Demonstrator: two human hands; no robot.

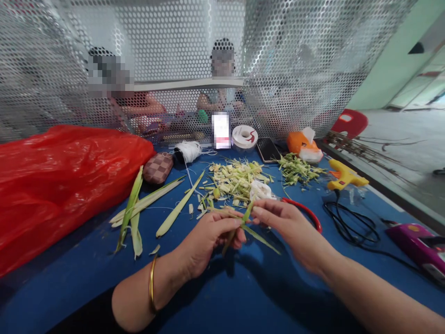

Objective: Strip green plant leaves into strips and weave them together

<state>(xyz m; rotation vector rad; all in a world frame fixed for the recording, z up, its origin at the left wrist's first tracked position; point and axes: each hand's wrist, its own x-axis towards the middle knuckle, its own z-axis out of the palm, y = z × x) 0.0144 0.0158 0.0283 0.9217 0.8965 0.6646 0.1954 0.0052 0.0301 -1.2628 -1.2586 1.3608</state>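
Note:
My left hand [217,229], with a gold bangle on its wrist, pinches several narrow green leaf strips [260,240] that cross between thumb and fingers. A short upright leaf strip [248,211] stands between my two hands, and the fingertips of my right hand [280,219] are closed on its upper end. Just beyond the right hand lie a crumpled white tissue [260,191] and a tool with a red handle [308,213], its working end hidden. Longer pale-green leaf strips [181,204] rest on the blue table to the left.
Chopped leaf scraps [236,178] and a greener pile [299,169] lie ahead. A red plastic bag [66,185], checkered pouch [158,168] and white string [188,150] are left. A yellow glue gun [344,175], its black cable [351,225] and a purple device [415,246] are right. Perforated metal [174,41] stands behind.

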